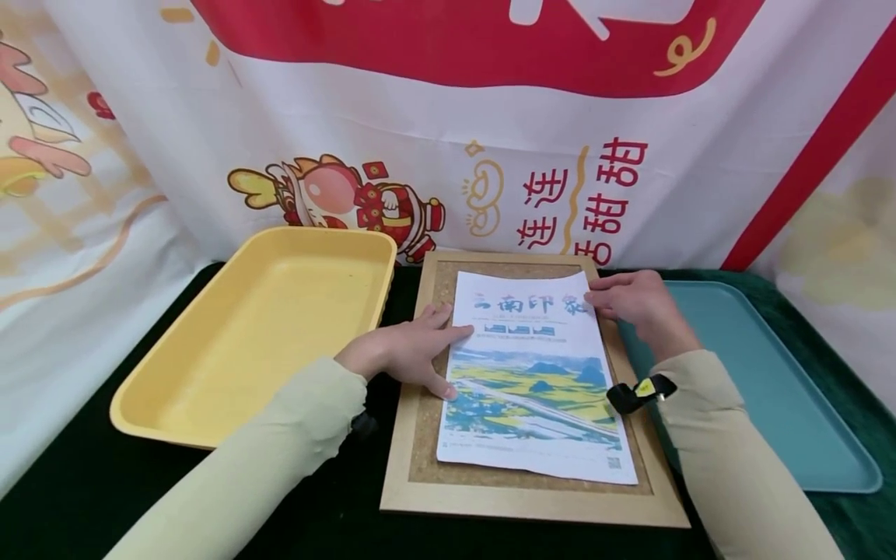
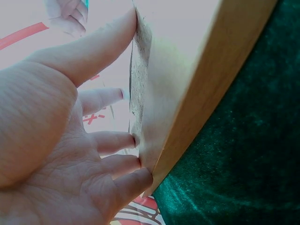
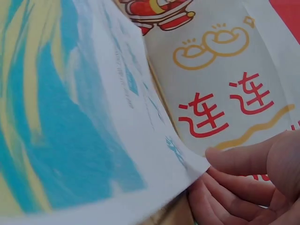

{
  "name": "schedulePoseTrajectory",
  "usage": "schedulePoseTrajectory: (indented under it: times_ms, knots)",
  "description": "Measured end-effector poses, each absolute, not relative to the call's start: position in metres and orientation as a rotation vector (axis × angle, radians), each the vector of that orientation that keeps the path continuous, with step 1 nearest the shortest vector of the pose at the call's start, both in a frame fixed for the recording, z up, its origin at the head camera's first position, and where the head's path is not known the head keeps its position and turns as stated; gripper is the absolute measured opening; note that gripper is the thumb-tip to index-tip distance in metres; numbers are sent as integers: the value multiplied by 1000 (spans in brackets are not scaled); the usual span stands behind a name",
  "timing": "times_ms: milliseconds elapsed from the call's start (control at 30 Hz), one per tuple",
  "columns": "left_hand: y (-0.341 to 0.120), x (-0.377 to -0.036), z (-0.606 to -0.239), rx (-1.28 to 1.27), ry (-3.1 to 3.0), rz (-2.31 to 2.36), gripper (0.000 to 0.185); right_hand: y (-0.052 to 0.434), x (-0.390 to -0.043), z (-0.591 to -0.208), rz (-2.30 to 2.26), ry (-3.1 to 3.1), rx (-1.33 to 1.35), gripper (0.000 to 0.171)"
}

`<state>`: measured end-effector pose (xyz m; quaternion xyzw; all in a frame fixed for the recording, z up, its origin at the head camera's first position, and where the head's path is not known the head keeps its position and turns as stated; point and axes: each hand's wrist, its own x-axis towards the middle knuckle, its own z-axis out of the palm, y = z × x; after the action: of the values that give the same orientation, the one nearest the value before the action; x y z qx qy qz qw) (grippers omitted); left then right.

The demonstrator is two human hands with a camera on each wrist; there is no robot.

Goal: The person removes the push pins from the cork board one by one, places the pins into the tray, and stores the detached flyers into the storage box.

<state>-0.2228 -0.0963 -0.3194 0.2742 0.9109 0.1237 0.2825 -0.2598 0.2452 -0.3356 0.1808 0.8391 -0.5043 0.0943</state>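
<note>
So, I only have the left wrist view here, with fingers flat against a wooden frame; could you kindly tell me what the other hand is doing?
Observer: The right hand pinches the top right corner of a printed poster and lifts that corner slightly.
Operator: Thank you. Where does the poster lie?
Observer: On the cork board inside the wooden frame, with the left hand pressing flat on its left edge.
Operator: And is anything beside the frame?
Observer: A yellow tray lies to its left and a teal tray to its right, both on the green cloth.
</note>
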Motion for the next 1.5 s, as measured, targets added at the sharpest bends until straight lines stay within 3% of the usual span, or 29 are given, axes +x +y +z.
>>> schedulePoseTrajectory:
  times_ms: [367, 767, 1033, 1500]
  knots:
    - [-94, -222, -320, 717, 2451, 318, 98, 241, -259, -345, -1452, 2573, 598, 46]
    - [-90, -222, -318, 748, 2419, 382, 93, 261, -251, -344, -1433, 2509, 464, 48]
    - [-104, -222, -319, 495, 2374, 912, 117, 256, -253, -344, -1616, 2439, 447, 46]
    - [-111, -216, -317, 71, 2258, 1524, 61, 263, -258, -341, -1975, 2145, 644, 51]
